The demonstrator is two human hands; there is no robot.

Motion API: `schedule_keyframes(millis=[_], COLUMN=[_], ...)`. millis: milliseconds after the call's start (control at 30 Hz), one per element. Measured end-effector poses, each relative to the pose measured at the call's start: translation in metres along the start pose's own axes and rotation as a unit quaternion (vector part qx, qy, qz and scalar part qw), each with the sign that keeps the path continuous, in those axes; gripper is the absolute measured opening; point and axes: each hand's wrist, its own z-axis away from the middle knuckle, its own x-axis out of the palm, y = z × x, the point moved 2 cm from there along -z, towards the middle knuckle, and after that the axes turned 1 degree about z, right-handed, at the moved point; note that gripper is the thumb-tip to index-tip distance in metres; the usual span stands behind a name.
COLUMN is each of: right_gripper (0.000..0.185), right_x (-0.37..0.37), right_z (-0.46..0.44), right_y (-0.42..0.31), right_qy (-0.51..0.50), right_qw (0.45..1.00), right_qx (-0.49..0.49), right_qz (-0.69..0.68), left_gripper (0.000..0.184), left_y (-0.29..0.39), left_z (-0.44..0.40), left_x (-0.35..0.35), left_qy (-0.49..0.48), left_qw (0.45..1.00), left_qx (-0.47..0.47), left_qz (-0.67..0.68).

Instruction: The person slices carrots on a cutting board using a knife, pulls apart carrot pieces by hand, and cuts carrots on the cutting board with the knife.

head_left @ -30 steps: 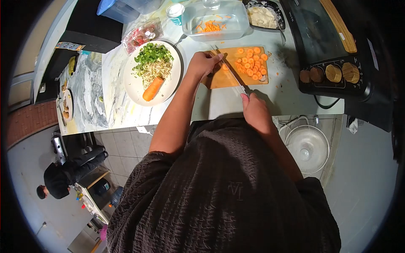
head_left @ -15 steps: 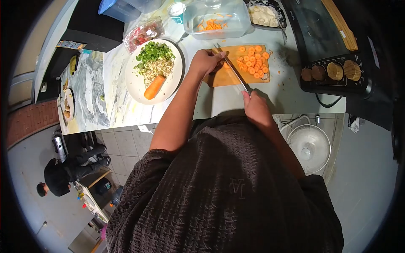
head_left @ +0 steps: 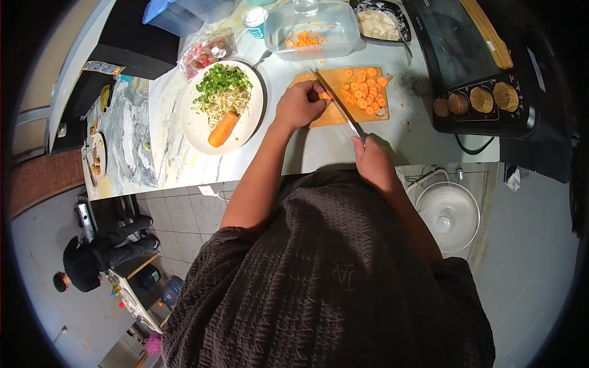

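Note:
My right hand (head_left: pixel 373 161) grips the handle of a kitchen knife (head_left: pixel 341 107). Its blade points away from me across the wooden cutting board (head_left: pixel 334 118). Just left of the blade, my left hand (head_left: pixel 300 105) has its fingers closed on a piece of carrot (head_left: pixel 325 95), mostly hidden by the fingers. Round carrot slices (head_left: pixel 368 92) are spread over the board's right half. To the left, a white plate (head_left: pixel 191 132) bears chopped greens (head_left: pixel 224 81), bean sprouts (head_left: pixel 228 104) and a large carrot piece (head_left: pixel 223 129).
Behind the board stands a clear plastic container (head_left: pixel 311 51) with carrot shreds inside. A black tray (head_left: pixel 402 29) of pale food is beside it. A black toaster oven (head_left: pixel 485 116) bounds the right side. A plastic package (head_left: pixel 207 52) lies behind the plate. Another person (head_left: pixel 86 264) is far left.
The knife blade has shifted slightly right, away from my left fingers, and appears turned. My left hand has drawn back a little towards me. The whole view has shifted slightly.

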Motion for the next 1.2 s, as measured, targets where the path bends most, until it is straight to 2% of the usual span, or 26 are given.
schedule_keyframes(millis=[167, 267, 333, 467, 533, 567, 633, 767, 833, 933, 1200], right_gripper=[0.046, 0.046, 0.046, 0.045, 0.044, 0.044, 0.043, 0.044, 0.045, 0.046, 0.051], right_x=[-0.013, -0.019, -0.022, -0.033, -0.035, -0.035, -0.036, -0.033, -0.034, -0.031, -0.015], right_z=[0.014, 0.017, 0.02, 0.024, 0.025, 0.024, 0.024, 0.023, 0.023, 0.022, 0.013], right_y=[0.001, 0.004, 0.003, 0.0, 0.002, 0.004, 0.008, 0.013, 0.014, 0.01, 0.013], right_qy=[-0.004, 0.0, 0.005, 0.026, 0.034, 0.035, 0.039, 0.045, 0.053, 0.018, 0.018], right_qw=[0.999, 0.997, 0.997, 0.995, 0.994, 0.994, 0.994, 0.993, 0.993, 0.992, 0.997], right_qx=[0.023, 0.025, 0.023, 0.024, 0.024, 0.024, 0.026, 0.027, 0.026, 0.034, 0.007], right_qz=[-0.047, -0.07, -0.074, -0.096, -0.1, -0.1, -0.101, -0.104, -0.105, -0.117, -0.077], left_gripper=[0.033, 0.032, 0.032, 0.029, 0.025, 0.025, 0.021, 0.018, 0.018, 0.02, 0.019], left_y=[0.005, 0.011, 0.016, 0.018, 0.011, 0.006, 0.009, 0.014, 0.017, 0.016, 0.02], left_z=[0.004, 0.007, 0.008, 0.007, 0.001, -0.003, -0.008, -0.006, -0.002, 0.0, 0.008], left_x=[-0.004, -0.014, -0.018, -0.017, -0.01, -0.006, -0.001, 0.005, 0.006, 0.012, 0.013], left_qy=[0.014, -0.03, -0.09, -0.116, -0.044, -0.044, 0.009, 0.052, 0.092, 0.103, 0.074], left_qw=[1.0, 0.999, 0.992, 0.988, 0.999, 0.999, 0.988, 0.978, 0.982, 0.983, 0.989], left_qx=[-0.01, -0.023, -0.05, -0.059, -0.026, -0.023, 0.147, 0.159, 0.108, 0.058, 0.043], left_qz=[-0.017, -0.02, -0.071, -0.077, 0.011, 0.01, -0.034, -0.124, -0.128, -0.14, -0.122])
